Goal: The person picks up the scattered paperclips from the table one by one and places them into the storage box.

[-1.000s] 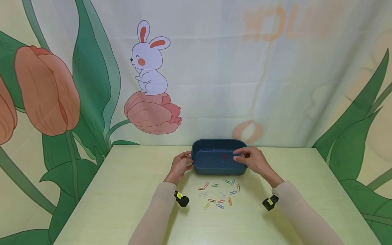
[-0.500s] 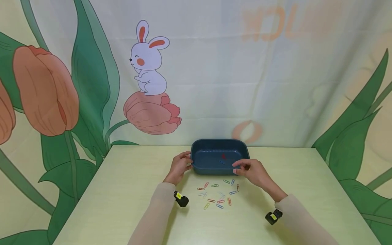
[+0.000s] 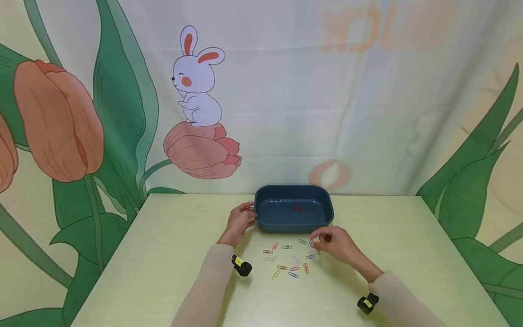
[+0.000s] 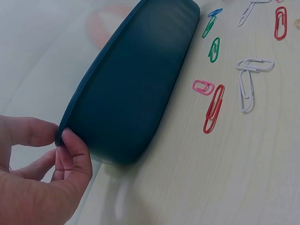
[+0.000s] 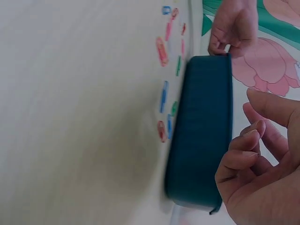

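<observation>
A deep blue rectangular plastic bin (image 3: pixel 286 228) stands at the far edge of the table, with a few red and blue paper clips (image 3: pixel 296 216) inside. My left hand (image 3: pixel 238 225) pinches its left rim; the left wrist view shows thumb and fingers on either side of that rim (image 4: pixel 70 105). My right hand (image 3: pixel 338 244) is low over the table in front of the bin, fingertips right at a blue paper clip (image 3: pixel 310 242). In the right wrist view its thumb and forefinger are apart with nothing between them. A red paper clip (image 3: pixel 318 252) is partly covered by this hand.
Several loose paper clips, red, pink, green, white, yellow and blue, lie scattered before the bin, among them a yellow one (image 3: pixel 275 274) and a blue one (image 3: pixel 293 274). A printed curtain (image 3: pixel 286 113) hangs right behind the table (image 3: pixel 163 272).
My right hand has moved from over the bin's right side toward me and down to the scattered paper clips. The left hand keeps its hold on the rim.
</observation>
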`<state>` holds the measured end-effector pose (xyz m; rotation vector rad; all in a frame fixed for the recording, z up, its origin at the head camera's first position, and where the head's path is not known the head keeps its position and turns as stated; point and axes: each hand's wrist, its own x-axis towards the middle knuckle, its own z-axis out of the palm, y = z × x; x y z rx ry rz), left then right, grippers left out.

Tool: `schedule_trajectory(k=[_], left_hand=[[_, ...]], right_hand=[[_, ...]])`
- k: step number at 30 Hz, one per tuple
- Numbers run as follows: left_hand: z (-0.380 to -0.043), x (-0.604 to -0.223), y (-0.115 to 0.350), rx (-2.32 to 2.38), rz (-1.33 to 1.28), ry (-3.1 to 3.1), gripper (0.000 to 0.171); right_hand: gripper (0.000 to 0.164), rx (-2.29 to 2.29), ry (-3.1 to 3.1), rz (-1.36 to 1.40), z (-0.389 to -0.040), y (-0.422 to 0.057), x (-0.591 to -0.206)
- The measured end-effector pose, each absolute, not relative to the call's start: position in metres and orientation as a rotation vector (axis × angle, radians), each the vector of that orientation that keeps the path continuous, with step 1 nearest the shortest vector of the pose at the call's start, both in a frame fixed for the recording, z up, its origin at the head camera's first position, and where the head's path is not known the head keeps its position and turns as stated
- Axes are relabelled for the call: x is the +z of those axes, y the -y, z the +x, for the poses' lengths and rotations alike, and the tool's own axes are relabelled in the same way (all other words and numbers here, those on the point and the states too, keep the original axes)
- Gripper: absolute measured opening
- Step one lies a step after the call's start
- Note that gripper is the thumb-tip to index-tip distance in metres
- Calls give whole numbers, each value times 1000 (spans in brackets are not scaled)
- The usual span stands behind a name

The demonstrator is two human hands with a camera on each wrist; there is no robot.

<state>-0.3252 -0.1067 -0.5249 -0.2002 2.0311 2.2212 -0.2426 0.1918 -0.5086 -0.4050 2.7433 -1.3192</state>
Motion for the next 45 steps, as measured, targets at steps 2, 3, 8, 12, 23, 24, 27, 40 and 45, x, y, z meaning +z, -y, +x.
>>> schedule_trajectory(k=[2, 3, 8, 12, 23, 24, 27, 40, 45], left_hand=[[-325, -524, 107, 2219, -199, -2031, 48], [-325, -524, 106, 2220, -200, -2031, 47], [-325, -523, 107, 2231, -190, -2020, 47], [-322, -520, 110, 2216, -195, -2024, 48], [-322, -523, 109, 2210, -222, -2038, 47], [-322, -523, 108, 2210, -222, -2039, 47], [-321, -523, 107, 2209, -223, -2043, 47], [-323, -522, 107, 2212, -208, -2020, 47], [-323, -522, 106, 2212, -217, -2018, 46]], right_hand=[[14, -1311, -2741, -388, -243, -191, -513], [13, -1303, -2743, -384, -243, -191, -516], [11, -1254, -2747, -359, -246, -189, -529], [10, -1238, -2711, -357, -247, -187, -540], [8, -1187, -2701, -318, -245, -189, -552], [8, -1188, -2701, -319, -245, -190, -552], [11, -1183, -2707, -294, -245, -190, -553], [10, -1118, -2739, -241, -244, -186, -550], [11, -1109, -2733, -204, -243, -185, -549]])
